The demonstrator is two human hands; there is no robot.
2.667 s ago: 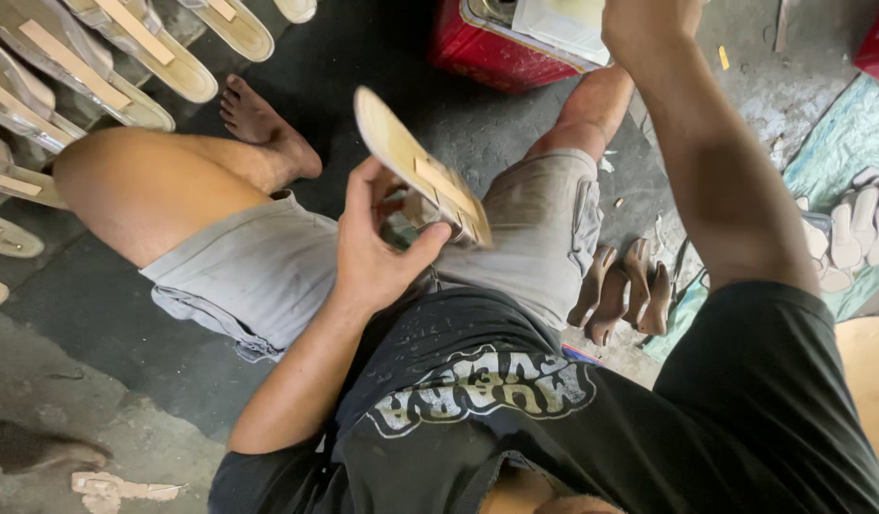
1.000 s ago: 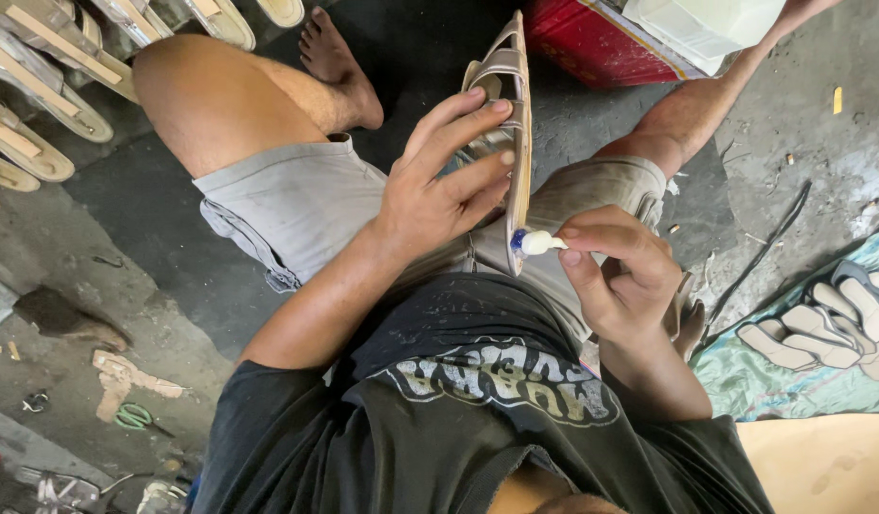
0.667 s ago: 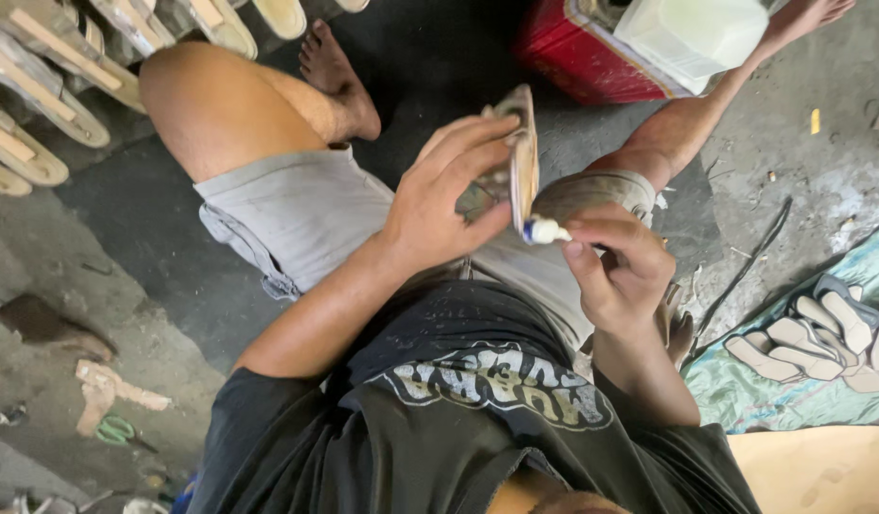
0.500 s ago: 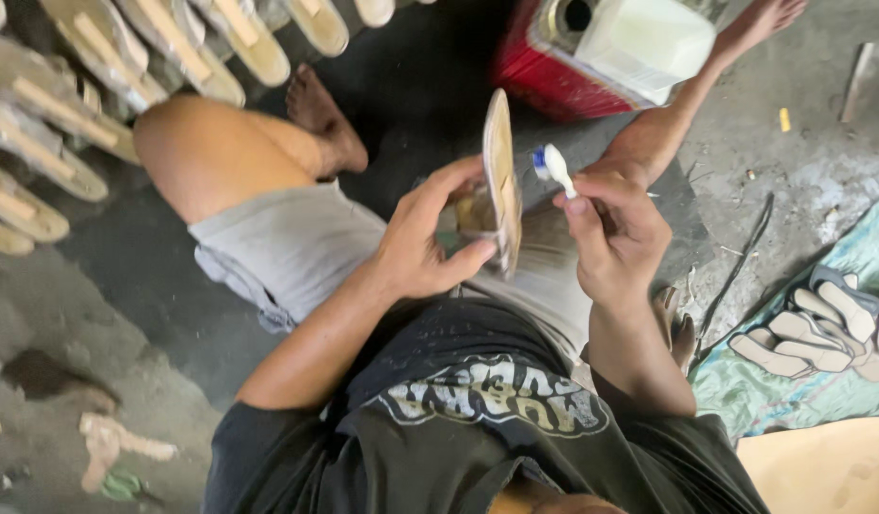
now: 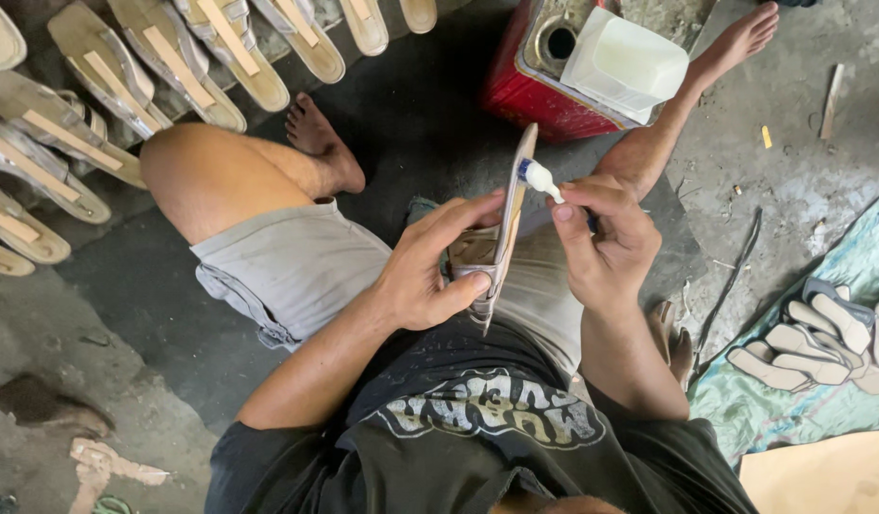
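the left hand (image 5: 430, 276) grips a tan sandal sole (image 5: 504, 228) on edge over the lap, the right hand (image 5: 601, 243) presses a white-tipped brush (image 5: 539, 178) against its upper edge, just below a red can (image 5: 534, 76), with more soles (image 5: 125, 76) lined along the floor's upper left.

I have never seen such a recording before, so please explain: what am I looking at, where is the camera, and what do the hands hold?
There is no machine here. A person sits on the floor, and the camera is worn on the head, so it looks down on the person's own lap and hands. The left hand holds a sandal sole upright on its edge. The right hand holds a small brush with a white tip against the sole's upper edge. Ahead stands a red can with a white container on top. Rows of soles lie on the floor to the upper left, and more soles lie on a green cloth to the right.
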